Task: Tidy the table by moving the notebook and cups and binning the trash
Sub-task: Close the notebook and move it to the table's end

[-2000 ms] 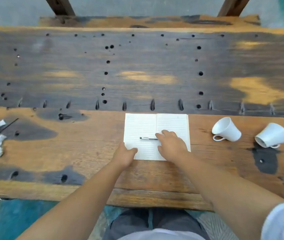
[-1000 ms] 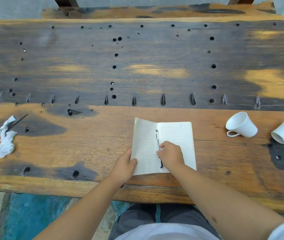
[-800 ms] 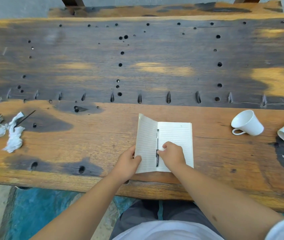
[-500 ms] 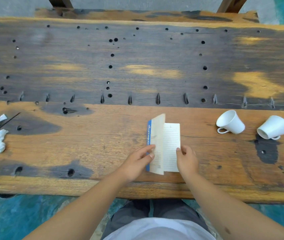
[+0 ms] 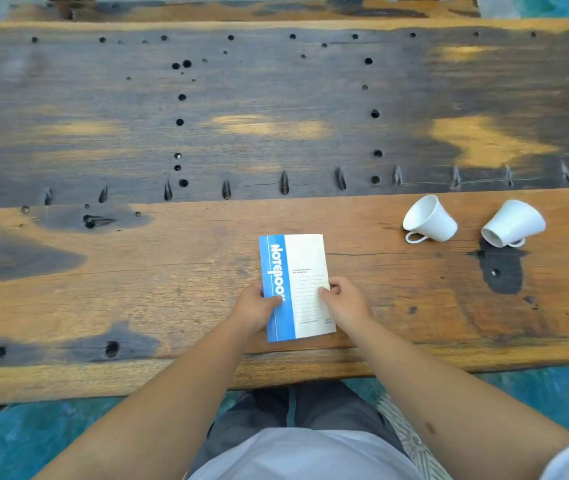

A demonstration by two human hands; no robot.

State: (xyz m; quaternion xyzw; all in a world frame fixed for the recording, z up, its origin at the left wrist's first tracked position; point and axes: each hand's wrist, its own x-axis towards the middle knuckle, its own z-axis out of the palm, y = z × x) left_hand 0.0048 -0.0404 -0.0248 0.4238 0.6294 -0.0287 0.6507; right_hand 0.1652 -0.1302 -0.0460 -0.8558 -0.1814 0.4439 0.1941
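The closed notebook (image 5: 295,287) is lying on the near plank of the wooden table (image 5: 172,289), close to the front edge, with bare wood stretching away to its left and behind it. Both hands are gripping it by its long sides: the left hand (image 5: 254,308) is clamping the blue spine side, thumb resting on the cover, and the right hand (image 5: 343,303) is pinching the opposite white edge, thumb on top and fingers curling under. The cover is facing up, its blue band carrying white lettering that is running lengthwise.

To the right, well apart from the notebook, two white cups are lying on their sides. The nearer cup (image 5: 428,220) is showing its mouth toward the upper left, handle against the wood; the farther cup (image 5: 513,223) is pointing its mouth toward the lower left, beside a dark stain. The two are sitting near each other without touching.

The tabletop is looking weathered, with orange boards in front and a dark, hole-pocked plank behind. Beneath the front edge, a blue-green floor (image 5: 16,441) is showing, and the person's lap is sitting close against the table.
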